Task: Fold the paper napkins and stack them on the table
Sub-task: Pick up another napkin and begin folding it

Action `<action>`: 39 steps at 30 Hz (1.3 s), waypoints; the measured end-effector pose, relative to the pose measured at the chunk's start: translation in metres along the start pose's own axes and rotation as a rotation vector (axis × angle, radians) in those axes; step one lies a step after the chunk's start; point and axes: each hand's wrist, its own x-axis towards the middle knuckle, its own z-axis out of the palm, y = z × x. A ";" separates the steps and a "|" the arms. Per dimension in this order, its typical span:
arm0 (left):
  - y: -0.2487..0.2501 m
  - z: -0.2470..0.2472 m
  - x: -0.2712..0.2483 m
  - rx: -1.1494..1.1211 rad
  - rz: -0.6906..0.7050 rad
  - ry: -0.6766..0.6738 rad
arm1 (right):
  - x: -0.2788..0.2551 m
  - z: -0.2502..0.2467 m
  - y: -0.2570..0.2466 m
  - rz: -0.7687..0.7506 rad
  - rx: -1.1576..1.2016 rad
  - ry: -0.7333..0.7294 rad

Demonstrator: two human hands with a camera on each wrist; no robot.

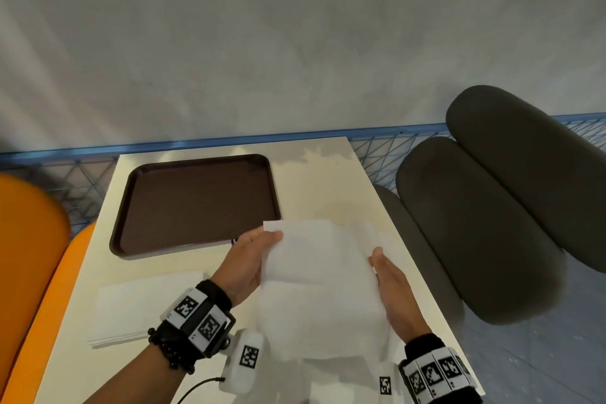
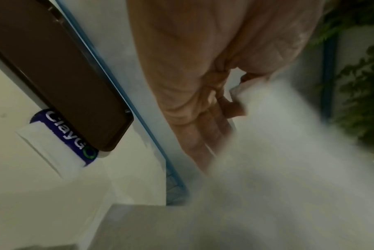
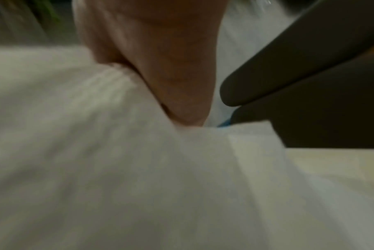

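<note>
Between both hands: napkin (image 1: 319,275) | left hand (image 1: 251,261) pinches it | right hand (image 1: 395,289) grips it

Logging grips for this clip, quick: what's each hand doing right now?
Left hand: pinches the napkin at its upper left corner.
Right hand: grips the napkin's right edge.

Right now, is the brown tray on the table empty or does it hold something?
Empty: the head view shows only the bare brown floor of the tray. The napkin is outside it, held up between both hands.
</note>
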 end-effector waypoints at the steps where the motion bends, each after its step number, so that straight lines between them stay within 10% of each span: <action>1: 0.008 0.001 -0.003 -0.027 0.007 0.007 | 0.001 0.001 0.005 0.085 0.019 -0.006; 10: 0.045 -0.017 -0.038 -0.317 -0.036 0.020 | 0.023 0.010 0.024 -0.011 -0.453 0.121; 18: 0.053 -0.040 -0.066 -0.437 -0.049 -0.018 | -0.011 0.065 -0.063 -0.043 0.234 -0.726; 28: 0.053 -0.078 -0.098 -0.505 0.003 0.004 | -0.050 0.129 -0.073 0.067 0.365 -0.985; 34: 0.057 -0.104 -0.109 -0.547 0.053 0.088 | -0.046 0.109 -0.105 0.040 0.487 -0.746; 39: 0.055 -0.093 -0.109 -0.140 0.104 0.061 | -0.044 0.086 -0.131 -0.118 0.377 -0.528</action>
